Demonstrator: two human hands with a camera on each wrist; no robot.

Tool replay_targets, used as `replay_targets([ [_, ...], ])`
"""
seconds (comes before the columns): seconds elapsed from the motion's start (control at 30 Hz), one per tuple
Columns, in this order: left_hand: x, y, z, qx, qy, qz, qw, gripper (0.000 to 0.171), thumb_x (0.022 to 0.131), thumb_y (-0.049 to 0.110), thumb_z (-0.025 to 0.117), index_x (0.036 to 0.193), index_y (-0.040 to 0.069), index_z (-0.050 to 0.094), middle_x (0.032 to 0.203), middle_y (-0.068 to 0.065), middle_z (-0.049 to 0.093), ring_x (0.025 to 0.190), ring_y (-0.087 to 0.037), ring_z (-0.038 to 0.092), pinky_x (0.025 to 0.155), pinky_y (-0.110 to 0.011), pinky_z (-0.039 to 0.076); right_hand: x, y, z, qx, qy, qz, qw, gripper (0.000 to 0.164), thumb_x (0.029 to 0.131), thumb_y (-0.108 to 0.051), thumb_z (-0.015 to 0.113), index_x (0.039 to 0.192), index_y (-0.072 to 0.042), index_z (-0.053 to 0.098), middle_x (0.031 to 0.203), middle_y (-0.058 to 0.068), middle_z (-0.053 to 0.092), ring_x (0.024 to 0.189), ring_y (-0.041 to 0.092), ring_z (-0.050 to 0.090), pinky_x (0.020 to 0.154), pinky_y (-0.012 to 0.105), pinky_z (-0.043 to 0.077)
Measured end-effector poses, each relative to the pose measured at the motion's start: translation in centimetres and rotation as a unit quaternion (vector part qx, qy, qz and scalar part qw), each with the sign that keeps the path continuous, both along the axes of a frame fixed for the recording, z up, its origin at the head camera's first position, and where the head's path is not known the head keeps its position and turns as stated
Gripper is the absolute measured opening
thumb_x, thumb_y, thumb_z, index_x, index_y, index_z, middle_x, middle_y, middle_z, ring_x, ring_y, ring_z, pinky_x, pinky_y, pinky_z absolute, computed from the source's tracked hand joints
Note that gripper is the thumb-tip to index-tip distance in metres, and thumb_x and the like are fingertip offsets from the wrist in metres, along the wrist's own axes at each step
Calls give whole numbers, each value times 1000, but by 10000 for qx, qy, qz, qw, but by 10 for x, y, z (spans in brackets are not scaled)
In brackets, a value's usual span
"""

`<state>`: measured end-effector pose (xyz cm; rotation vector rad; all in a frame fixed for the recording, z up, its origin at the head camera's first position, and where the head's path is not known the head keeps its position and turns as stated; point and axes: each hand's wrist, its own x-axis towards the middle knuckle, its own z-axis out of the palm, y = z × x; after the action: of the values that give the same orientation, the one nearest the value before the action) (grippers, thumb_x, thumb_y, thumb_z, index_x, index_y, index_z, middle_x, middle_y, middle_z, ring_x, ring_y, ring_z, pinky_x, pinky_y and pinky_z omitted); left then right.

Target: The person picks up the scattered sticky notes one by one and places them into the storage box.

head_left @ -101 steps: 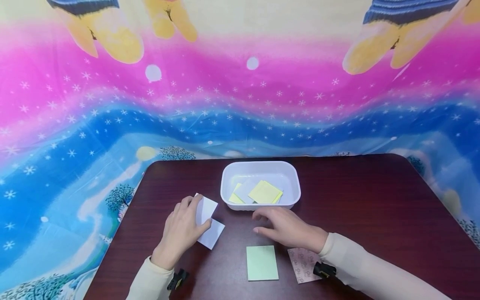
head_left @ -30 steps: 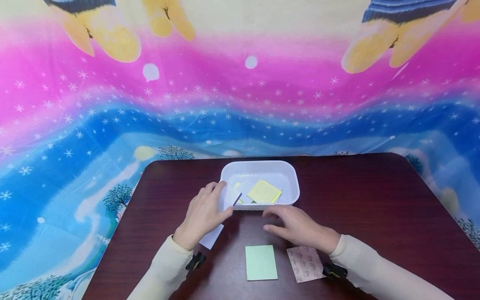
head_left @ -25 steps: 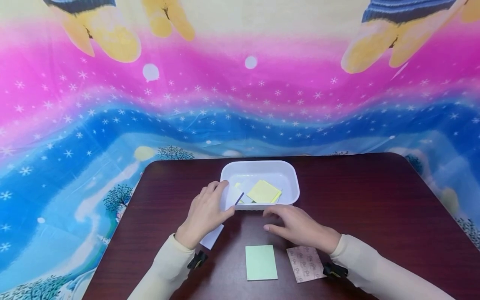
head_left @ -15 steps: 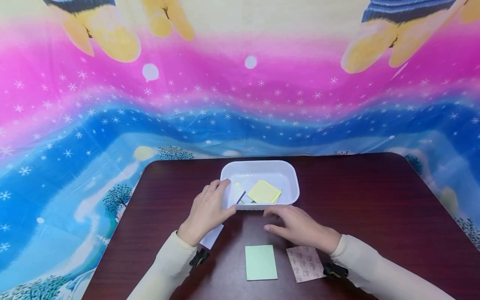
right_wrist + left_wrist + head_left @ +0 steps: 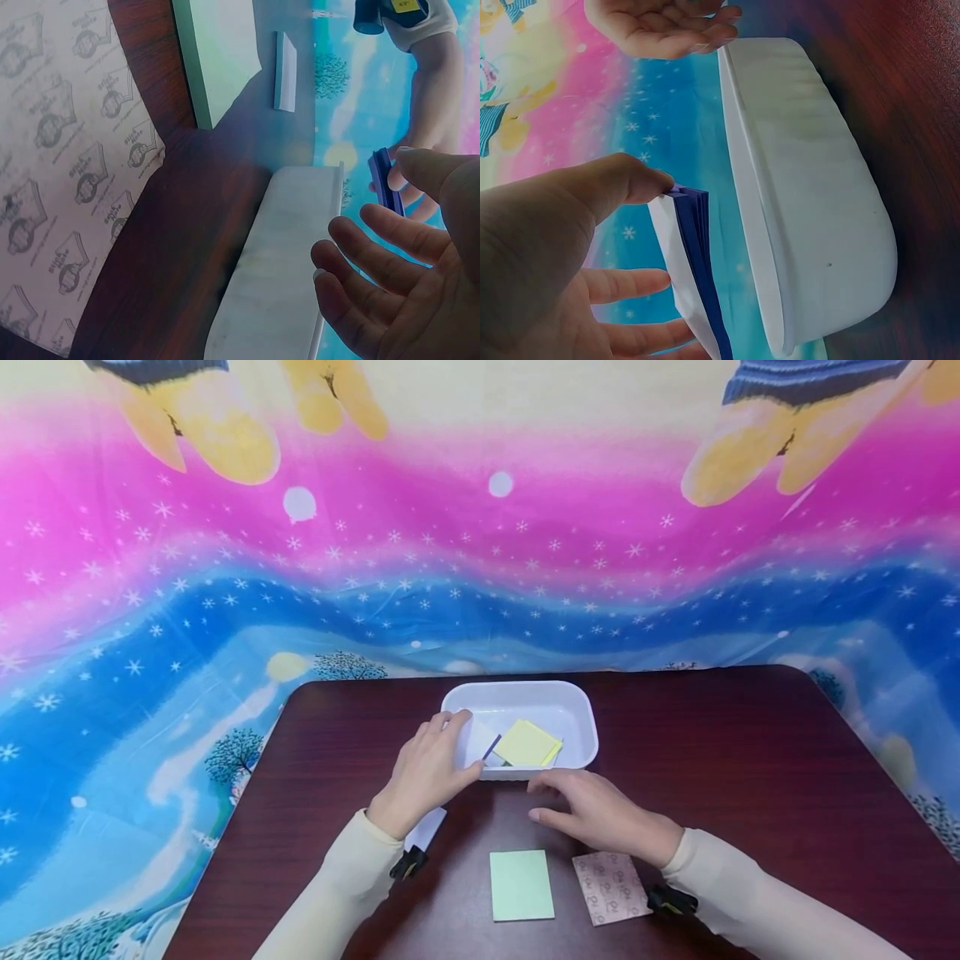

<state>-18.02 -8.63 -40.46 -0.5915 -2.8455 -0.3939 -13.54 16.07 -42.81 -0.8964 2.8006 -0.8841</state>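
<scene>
My left hand (image 5: pixel 426 770) pinches a sticky-note pad (image 5: pixel 694 262) between thumb and fingers. The pad has a white face and a layered purple edge, and is tilted over the front left of the white plastic tub (image 5: pixel 817 187). Inside the tub lie yellow sticky notes (image 5: pixel 527 743) and some white ones, partly hidden by my left hand. My right hand (image 5: pixel 600 817) holds nothing. Its fingers are loosely bent just in front of the tub, with the thumb apart from them.
A light green pad (image 5: pixel 522 885) lies on the dark wooden table (image 5: pixel 712 760) near me. To its right is a pinkish pad with printed logos (image 5: pixel 611 889), beside my right wrist. Another white pad (image 5: pixel 427 828) lies partly under my left wrist. A patterned cloth (image 5: pixel 480 543) hangs behind.
My left hand has lifted the purple-edged white pad from beside the other white pad and carried it rightward and away to over the tub. My right hand has shifted slightly right.
</scene>
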Motion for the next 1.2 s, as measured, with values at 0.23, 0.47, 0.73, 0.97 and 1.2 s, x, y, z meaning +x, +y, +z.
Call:
replay_targets([
  [0.23,-5,7,1,12,-170,-74,9998,69,77,45,66,135,11,49,126,-12,55,107,-25,55,83,-43,50,0,1,2,-18,-42,-11,10000,34,88,-42,59,109,-17,64,101,-3,66,91,11,61,78,33,50],
  [0.47,-11,13,0,18,-249,-74,9997,70,76,44,66,136,11,49,127,-12,55,105,-25,55,83,-42,50,0,0,2,-65,-11,26,10000,32,88,-44,59,108,-19,64,101,-3,66,90,11,61,77,32,49],
  [0.73,-20,15,-3,-1,-211,-126,9997,70,77,45,67,135,11,48,126,-13,56,104,-25,56,80,-42,51,-1,0,1,-49,-5,14,10000,33,88,-43,59,108,-18,64,101,-3,66,90,11,61,77,33,49],
  [0.97,-27,17,-5,7,-260,-124,9996,71,77,44,67,135,9,48,126,-14,56,104,-25,57,79,-42,52,-1,0,1,-57,-34,21,10000,33,88,-43,59,109,-18,64,101,-3,66,90,11,61,77,33,50],
  [1.2,-35,22,-7,-60,-419,-67,9991,71,77,45,67,136,11,47,126,-11,56,103,-22,56,78,-41,52,-1,0,0,-59,-40,27,10000,33,88,-43,58,109,-19,63,102,-3,66,92,11,61,78,33,50],
])
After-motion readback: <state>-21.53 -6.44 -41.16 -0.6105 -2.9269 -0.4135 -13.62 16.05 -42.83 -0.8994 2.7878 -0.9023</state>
